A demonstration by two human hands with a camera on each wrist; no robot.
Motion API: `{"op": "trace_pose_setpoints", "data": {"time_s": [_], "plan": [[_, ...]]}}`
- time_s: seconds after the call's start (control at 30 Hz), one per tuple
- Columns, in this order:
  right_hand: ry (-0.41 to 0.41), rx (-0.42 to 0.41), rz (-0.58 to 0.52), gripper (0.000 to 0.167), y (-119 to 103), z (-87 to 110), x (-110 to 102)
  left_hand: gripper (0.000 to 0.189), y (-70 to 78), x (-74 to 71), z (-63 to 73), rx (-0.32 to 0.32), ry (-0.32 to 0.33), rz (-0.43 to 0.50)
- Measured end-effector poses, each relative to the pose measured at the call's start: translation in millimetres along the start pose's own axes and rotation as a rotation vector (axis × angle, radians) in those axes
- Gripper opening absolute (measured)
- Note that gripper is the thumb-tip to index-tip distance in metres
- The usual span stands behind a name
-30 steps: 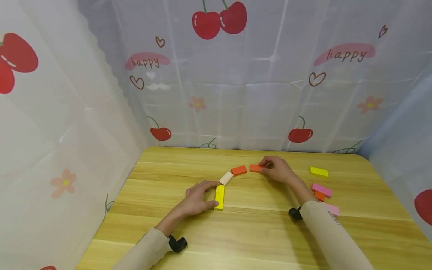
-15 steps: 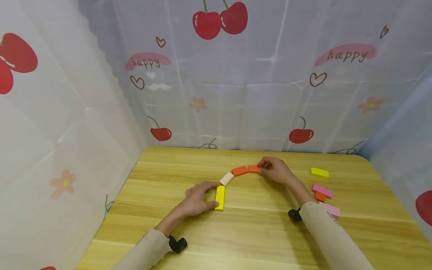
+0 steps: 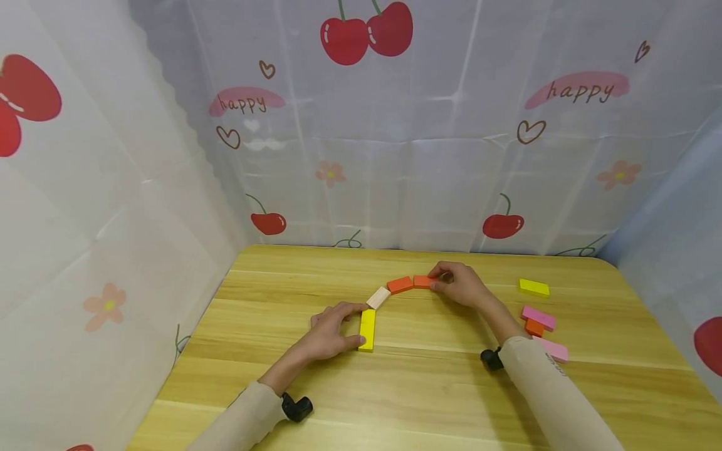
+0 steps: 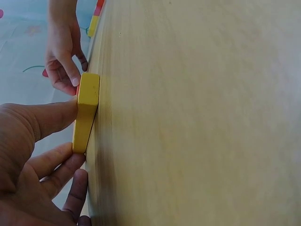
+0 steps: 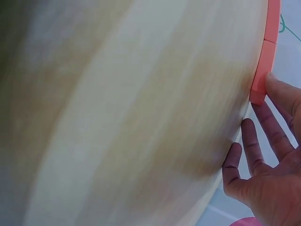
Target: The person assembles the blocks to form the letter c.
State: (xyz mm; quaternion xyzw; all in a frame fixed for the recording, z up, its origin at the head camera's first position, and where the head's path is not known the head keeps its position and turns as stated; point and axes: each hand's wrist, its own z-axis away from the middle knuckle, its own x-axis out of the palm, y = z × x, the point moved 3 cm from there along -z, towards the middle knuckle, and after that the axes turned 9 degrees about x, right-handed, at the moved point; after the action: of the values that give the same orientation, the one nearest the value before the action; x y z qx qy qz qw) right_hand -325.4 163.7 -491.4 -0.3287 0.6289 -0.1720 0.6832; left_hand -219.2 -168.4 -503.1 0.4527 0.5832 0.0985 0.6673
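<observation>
On the wooden table, my left hand (image 3: 329, 333) spans a yellow block (image 3: 367, 329), with the thumb near its front end and the index finger at its far end. The left wrist view shows thumb and fingers against the ends of this yellow block (image 4: 86, 113). A plain wood block (image 3: 378, 297) continues from its far end, followed by an orange block (image 3: 400, 285). My right hand (image 3: 464, 285) pinches the right end of a second orange block (image 3: 422, 282). In the right wrist view, this orange block (image 5: 264, 70) lies end to end with the other one.
At the right of the table (image 3: 429, 401) lie a yellow block (image 3: 533, 287), a pink block (image 3: 538, 317), a small orange piece (image 3: 534, 327) and another pink block (image 3: 550, 349). A cherry-printed curtain (image 3: 400, 188) hangs behind the table and along its sides.
My right hand has slid its orange block a little left, narrowing the gap to the other orange block until their ends meet. The left hand and yellow block have stayed put.
</observation>
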Motion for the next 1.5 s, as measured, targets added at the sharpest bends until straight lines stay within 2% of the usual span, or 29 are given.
{"op": "trace_pose_setpoints", "data": {"time_s": [0.27,0.53,0.83,1.17,1.5], "plan": [[0.01,-0.015,0.0,0.017,0,1.6,0,0.063,0.5,0.2,-0.2,-0.002,-0.002,0.0],[0.002,0.003,0.0,0.043,5,2.0,0,0.063,-1.6,1.0,-0.2,-0.014,-0.005,0.0],[-0.052,0.039,0.006,0.054,7,14.2,-8,0.063,-2.8,2.8,0.4,-0.013,-0.009,-0.001],[-0.149,0.06,0.085,0.064,20,41.0,-32,0.063,-3.1,3.8,-0.7,-0.001,-0.01,-0.004],[-0.1,0.094,0.085,0.059,48,90.2,-70,0.063,-5.2,2.9,-1.1,-0.017,-0.004,-0.016]]}}
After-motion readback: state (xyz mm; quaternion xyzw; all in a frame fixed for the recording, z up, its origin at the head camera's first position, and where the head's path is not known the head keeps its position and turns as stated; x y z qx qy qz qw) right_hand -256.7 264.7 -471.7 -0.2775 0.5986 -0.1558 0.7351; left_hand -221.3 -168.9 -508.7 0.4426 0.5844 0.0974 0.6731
